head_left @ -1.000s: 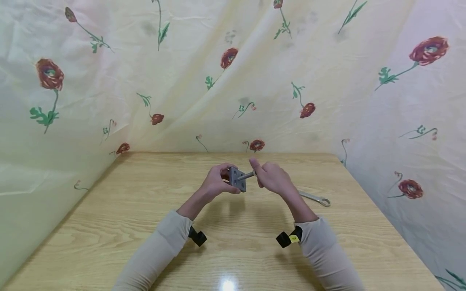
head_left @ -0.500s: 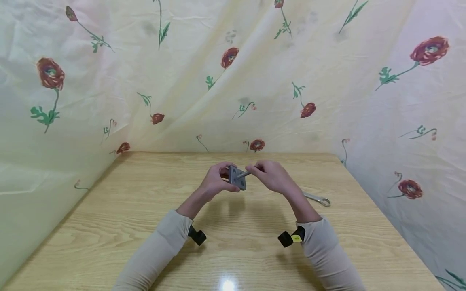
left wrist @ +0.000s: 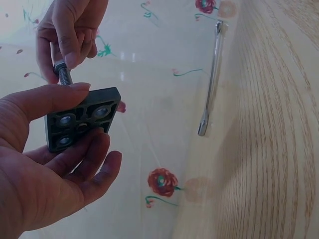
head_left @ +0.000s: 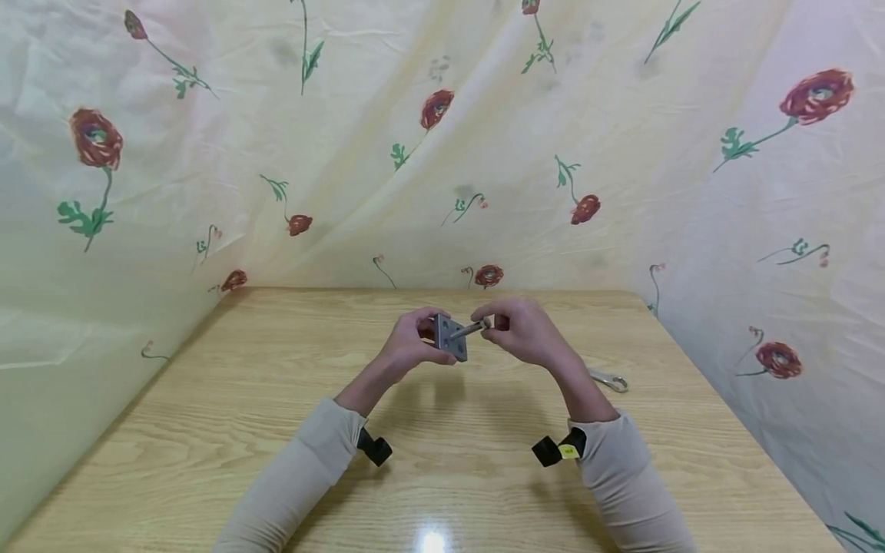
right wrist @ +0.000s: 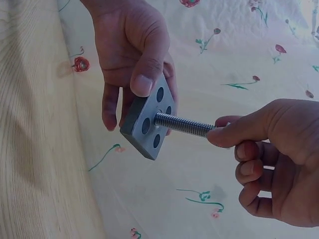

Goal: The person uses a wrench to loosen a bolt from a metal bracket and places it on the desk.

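Observation:
My left hand (head_left: 408,346) holds a grey square plate (right wrist: 152,106) by its edges, thumb on one side and fingers on the other, raised above the table. Round holes sit near the plate's corners. From the middle of its face sticks out a long threaded bolt (right wrist: 184,124). My right hand (head_left: 524,332) pinches the bolt's outer end between thumb and index finger, its other fingers curled loosely. In the left wrist view the plate's ribbed back (left wrist: 82,123) shows metal-lined holes. The bolt's head is partly covered by fingertips in the right wrist view.
A combination wrench (left wrist: 213,79) lies on the wooden table (head_left: 442,476), to the right behind my right forearm in the head view. Flower-patterned cloth (head_left: 359,146) hangs behind the table and along both sides. A black wrist camera is strapped on each arm.
My right hand's fingers have turned and re-gripped about the bolt's end, its thumb first raised, then lower. The right arm has shifted slightly right, covering more of the wrench. Left hand and plate stay put.

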A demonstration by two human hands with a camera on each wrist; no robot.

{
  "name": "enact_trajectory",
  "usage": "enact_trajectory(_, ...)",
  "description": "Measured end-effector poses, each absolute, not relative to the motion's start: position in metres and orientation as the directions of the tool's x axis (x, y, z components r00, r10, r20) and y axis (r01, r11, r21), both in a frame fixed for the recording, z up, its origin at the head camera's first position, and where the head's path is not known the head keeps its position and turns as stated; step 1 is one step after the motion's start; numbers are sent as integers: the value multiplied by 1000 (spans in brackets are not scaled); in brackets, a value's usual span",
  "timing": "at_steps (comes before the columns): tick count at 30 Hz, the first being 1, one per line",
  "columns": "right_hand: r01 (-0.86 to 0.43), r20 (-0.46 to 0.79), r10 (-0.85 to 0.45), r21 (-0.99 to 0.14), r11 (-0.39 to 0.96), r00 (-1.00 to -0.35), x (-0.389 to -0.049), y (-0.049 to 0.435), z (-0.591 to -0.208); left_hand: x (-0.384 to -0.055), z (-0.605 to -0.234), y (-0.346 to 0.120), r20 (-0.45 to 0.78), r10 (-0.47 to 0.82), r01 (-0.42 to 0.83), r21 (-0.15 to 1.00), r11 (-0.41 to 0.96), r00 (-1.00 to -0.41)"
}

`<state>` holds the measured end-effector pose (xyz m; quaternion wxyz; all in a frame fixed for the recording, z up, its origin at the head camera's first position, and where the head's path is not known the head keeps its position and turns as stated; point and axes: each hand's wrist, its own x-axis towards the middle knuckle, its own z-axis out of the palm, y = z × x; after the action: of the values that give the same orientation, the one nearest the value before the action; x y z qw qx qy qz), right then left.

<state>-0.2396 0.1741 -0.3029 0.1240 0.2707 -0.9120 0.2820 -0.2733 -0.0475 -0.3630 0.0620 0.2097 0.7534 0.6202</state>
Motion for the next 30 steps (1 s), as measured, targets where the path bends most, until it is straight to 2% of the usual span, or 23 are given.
enact_trajectory(4, -568, 368, -436, -455, 686, -821, -240, 176, -304, -273, -362, -47, 165, 389, 237, 961, 144, -906)
enact_trajectory(10, -394, 146, -383, -569, 722, -912, -243, 179, -305, -273, -361, -47, 166, 384, 240, 959, 153, -908)
enact_trajectory(12, -342, 107, -351, -594, 728, -930, -244, 179, -306, -273, -362, -47, 166, 384, 241, 958, 156, -908)
enact_trajectory(19, -259, 111, -241, -582, 771, -964, -245, 174, -313, -274, -364, -47, 167, 383, 247, 954, 169, -909)
enact_trajectory(30, -241, 100, -225, -568, 787, -969, -245, 165, -314, -274, -364, -47, 175, 387, 260, 949, 178, -905)
